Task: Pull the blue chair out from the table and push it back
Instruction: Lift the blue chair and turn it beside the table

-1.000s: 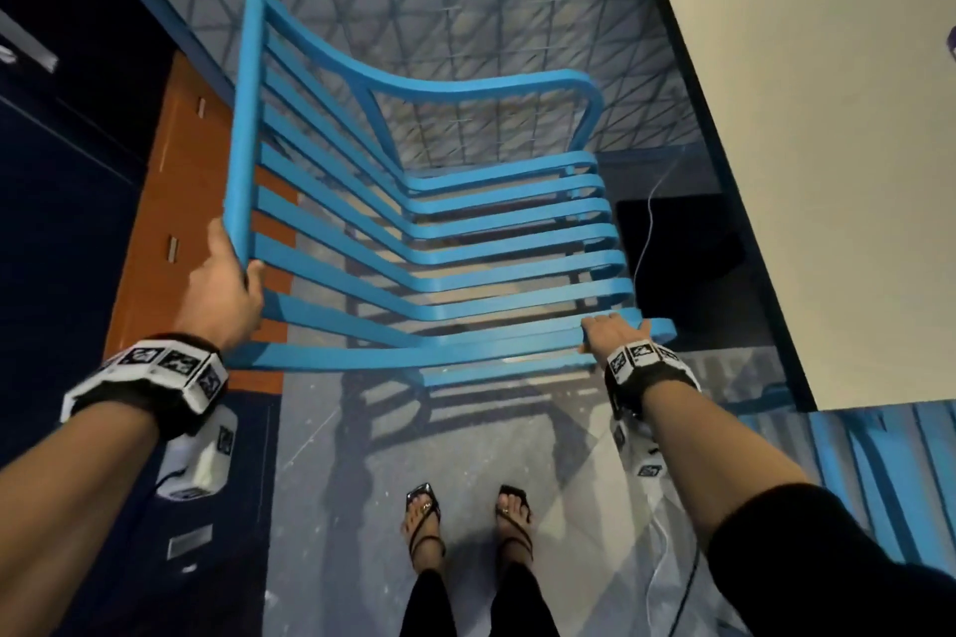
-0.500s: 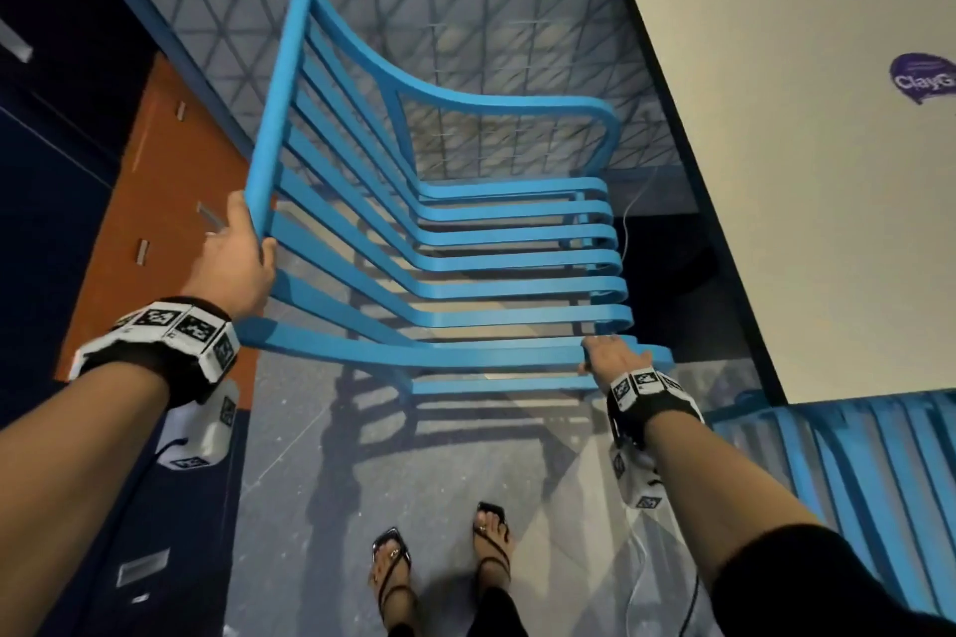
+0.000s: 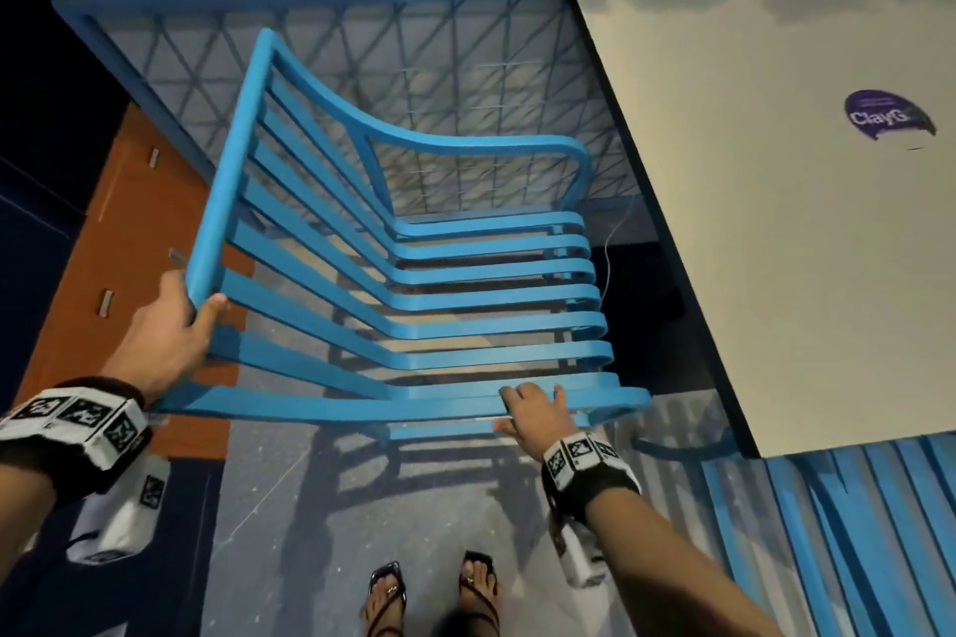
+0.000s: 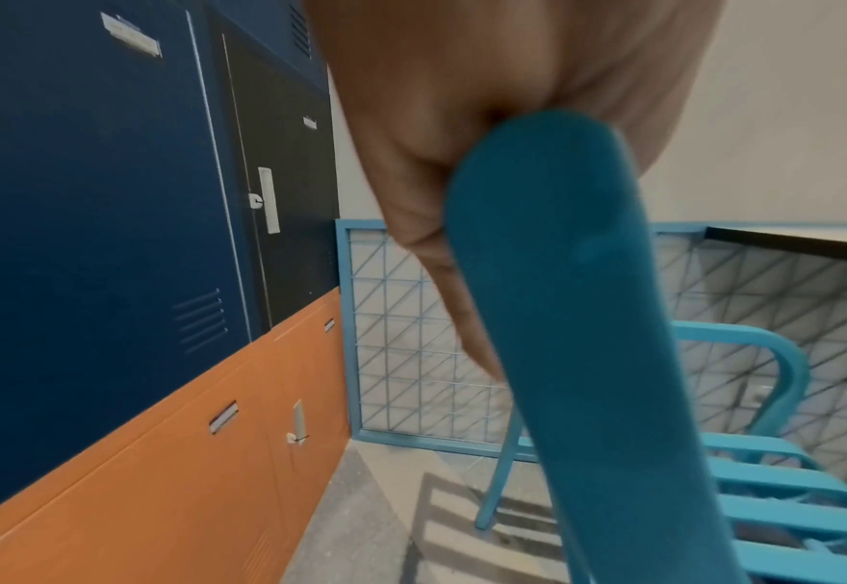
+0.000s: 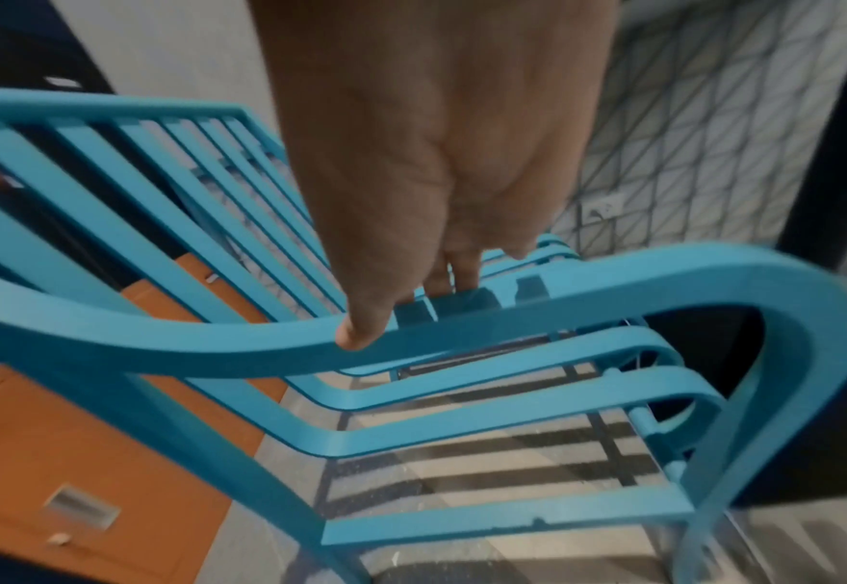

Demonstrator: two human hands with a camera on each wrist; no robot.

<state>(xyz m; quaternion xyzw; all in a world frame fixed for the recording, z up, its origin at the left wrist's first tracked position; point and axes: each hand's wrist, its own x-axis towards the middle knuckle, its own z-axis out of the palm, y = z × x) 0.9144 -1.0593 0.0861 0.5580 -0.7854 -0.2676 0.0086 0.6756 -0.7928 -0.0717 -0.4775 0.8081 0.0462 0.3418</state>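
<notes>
The blue slatted chair [image 3: 465, 305] stands on the floor, its seat front facing the cream table [image 3: 776, 274] on the right. My left hand [image 3: 173, 326] grips the near end of the backrest's top rail [image 4: 586, 316]; in the left wrist view my fingers [image 4: 436, 197] wrap around it. My right hand [image 3: 533, 411] holds the chair's near armrest [image 5: 511, 336], fingers [image 5: 461, 272] over the top and thumb against its side. The chair sits beside the table, not under it.
Orange lockers [image 3: 129, 233] and navy lockers [image 4: 86, 197] line the left side. A blue-framed wire mesh panel [image 3: 465, 67] closes the far end. Another blue slatted piece [image 3: 853, 533] lies at the lower right. My sandalled feet [image 3: 434, 595] stand just behind the chair.
The chair has slid a little farther from my feet, toward the mesh panel. Both hands keep their hold. More of the table top has come into view.
</notes>
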